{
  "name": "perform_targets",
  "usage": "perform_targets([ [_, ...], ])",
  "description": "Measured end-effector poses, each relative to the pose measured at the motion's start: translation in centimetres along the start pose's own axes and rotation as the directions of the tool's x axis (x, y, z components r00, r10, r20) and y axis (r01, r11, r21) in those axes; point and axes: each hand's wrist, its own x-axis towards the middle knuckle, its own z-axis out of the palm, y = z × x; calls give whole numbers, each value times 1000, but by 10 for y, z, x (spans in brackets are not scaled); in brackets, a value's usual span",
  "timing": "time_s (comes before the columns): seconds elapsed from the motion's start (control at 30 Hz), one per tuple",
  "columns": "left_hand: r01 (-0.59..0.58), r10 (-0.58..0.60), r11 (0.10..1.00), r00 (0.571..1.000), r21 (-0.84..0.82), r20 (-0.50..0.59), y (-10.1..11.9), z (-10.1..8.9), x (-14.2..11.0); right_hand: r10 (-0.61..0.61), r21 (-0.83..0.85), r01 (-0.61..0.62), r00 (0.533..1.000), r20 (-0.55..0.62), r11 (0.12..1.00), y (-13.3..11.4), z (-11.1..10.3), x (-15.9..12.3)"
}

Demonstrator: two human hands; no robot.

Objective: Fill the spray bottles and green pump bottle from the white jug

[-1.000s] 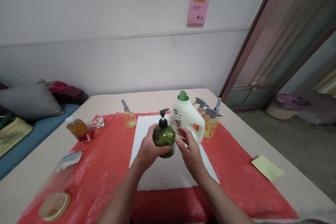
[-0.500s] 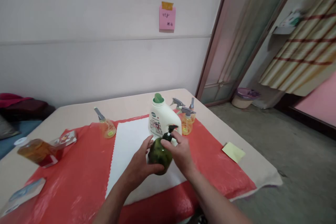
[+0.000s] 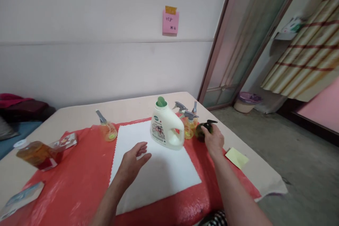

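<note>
My right hand is wrapped round a dark green pump bottle with a black pump head, at the right side of the red plastic sheet. The bottle is next to two yellow spray bottles with grey triggers. My left hand hovers open over the white cloth, fingers apart, holding nothing. A white detergent jug with a green cap stands on the cloth between my hands.
Another small spray bottle stands at the cloth's far left corner. An amber bottle and a packet lie at the left. A yellow note lies near the table's right edge. Beyond that edge is the floor and a sliding door.
My right hand took the green pump bottle out of my left hand and carried it right, beside the spray bottles. My left hand opened and stayed over the cloth.
</note>
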Motion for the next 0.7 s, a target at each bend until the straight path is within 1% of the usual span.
perform_targets([
  [0.13, -3, 3, 1000, 1000, 10, -12, -2, -1, 0, 43, 65, -42, 999, -19, 997, 13, 27, 6],
  [0.23, -8, 7, 1000, 1000, -7, -30, -3, -3, 1, 97, 102, -93, 995, -38, 990, 19, 35, 8],
  [0.37, -9, 4, 998, 997, -66, -81, -1, -6, 5, 189, 150, -173, 976, -105, 974, 16, 29, 9],
  [0.47, -24, 8, 996, 985, -91, -170, 2, -10, 9, 232, 205, -191, 952, -198, 960, 3, 17, 3],
  [0.53, -24, 1, 997, 959, -78, -282, 3, -16, 11, 248, 260, -181, 936, -251, 948, -10, 10, -6],
  [0.57, -24, -2, 997, 938, -72, -346, 3, -19, 11, 233, 291, -152, 935, -268, 945, -16, 7, -12],
  [0.63, -28, -3, 998, 884, -60, -468, 2, -26, 12, 157, 344, -49, 943, -293, 938, -29, 4, -25],
  [0.7, -30, 3, 999, 829, -40, -559, 1, -35, 13, 43, 373, 77, 952, -304, 925, -40, 4, -35],
])
